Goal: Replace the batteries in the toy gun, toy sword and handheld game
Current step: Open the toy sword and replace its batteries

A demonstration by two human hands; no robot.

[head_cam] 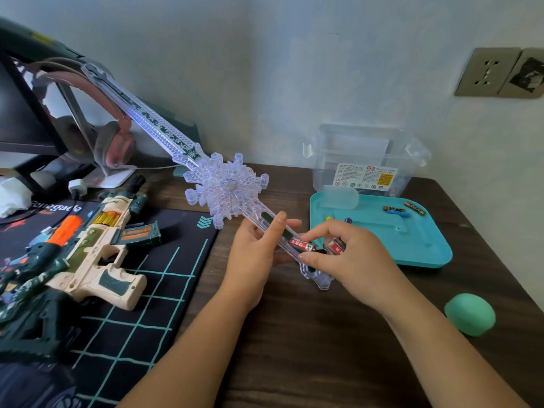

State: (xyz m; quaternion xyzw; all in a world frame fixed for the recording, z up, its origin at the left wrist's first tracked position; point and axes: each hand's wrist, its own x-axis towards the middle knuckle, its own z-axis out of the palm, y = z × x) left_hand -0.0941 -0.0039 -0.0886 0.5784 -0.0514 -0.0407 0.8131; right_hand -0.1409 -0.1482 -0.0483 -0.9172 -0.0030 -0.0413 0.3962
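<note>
Grips toy sword [226,187] w/ L hand [253,254], fingers curled round the handle just below the snowflake guard, clear of the desk [294,334]. Lies diag.: blade away up-left toward the headphones [114,142], pommel near-right. Pinches red-label batt. [301,245] w/ R hand [344,254], thumb & forefinger, right at the open slot in the handle, lined up along the handle's long axis. Tucks 2nd batt. [337,246] under the other fingers of the same hand. Prob. the seating step: calls for a push along that axis, so R hand nearer & better placed, L only steadying. Can't tell polarity or whether one end is already in. Toy gun [97,260] on mat, well to the L; teal tray [426,254] w/ loose cells just behind R hand.
</note>
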